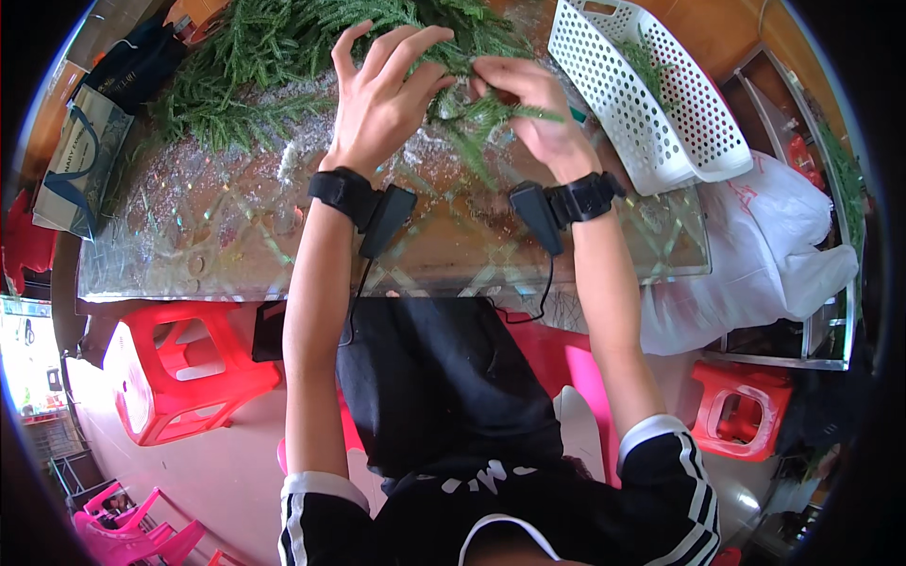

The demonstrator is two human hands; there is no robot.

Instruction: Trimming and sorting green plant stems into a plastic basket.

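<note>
The person's dark trousers [444,387] are nearest, with a red stool [189,379] off to the left. Beyond them runs the glassy bench [236,255], a white plastic bag [779,241] at its right end. Over it, the right hand [543,108] has its grip closed on a green sprig [481,118], fingertips pinching near the stem. The left hand [382,108] is fanned out, its thumb beside the sprig; I cannot tell whether its grip holds any. The sprig sits between both hands. Farther lie white flecks [293,156], a heap of greenery [255,57] and a white basket [604,94].
</note>
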